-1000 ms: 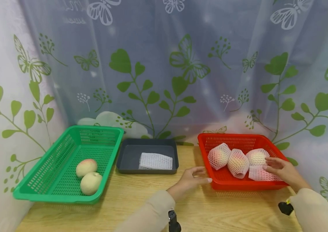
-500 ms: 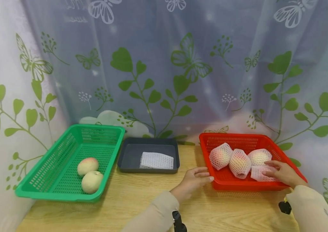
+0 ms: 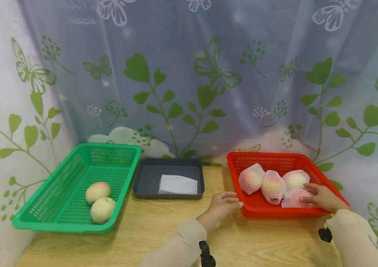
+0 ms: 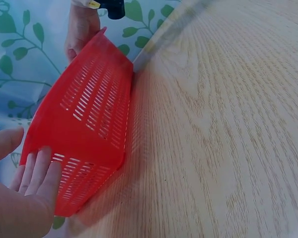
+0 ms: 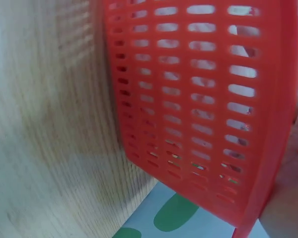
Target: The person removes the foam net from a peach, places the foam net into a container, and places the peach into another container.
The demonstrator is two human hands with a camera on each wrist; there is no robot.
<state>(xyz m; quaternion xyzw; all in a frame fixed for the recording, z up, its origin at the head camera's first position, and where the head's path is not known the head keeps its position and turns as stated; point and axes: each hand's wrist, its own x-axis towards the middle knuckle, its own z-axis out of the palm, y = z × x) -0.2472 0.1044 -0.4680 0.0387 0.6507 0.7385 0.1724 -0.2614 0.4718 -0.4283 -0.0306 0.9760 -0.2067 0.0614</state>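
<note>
Right hand (image 3: 322, 197) rests its fingers on a soft, light net-wrapped peach (image 3: 293, 198) in the red basket (image 3: 277, 213), seemingly not gripping; cup it whole. Left hand (image 3: 220, 209), fingers straight, touches the rim.

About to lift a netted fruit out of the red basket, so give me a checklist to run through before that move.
1. Right hand on the nearest netted fruit: ok, fingers rest on it.
2. Grip closed round it: cannot tell.
3. Left hand steadying the red basket: ok, fingers against its near corner.
4. Grey tray has room for a net: ok, one flat net inside.
5. Green basket has room: ok, two bare fruits.
</note>
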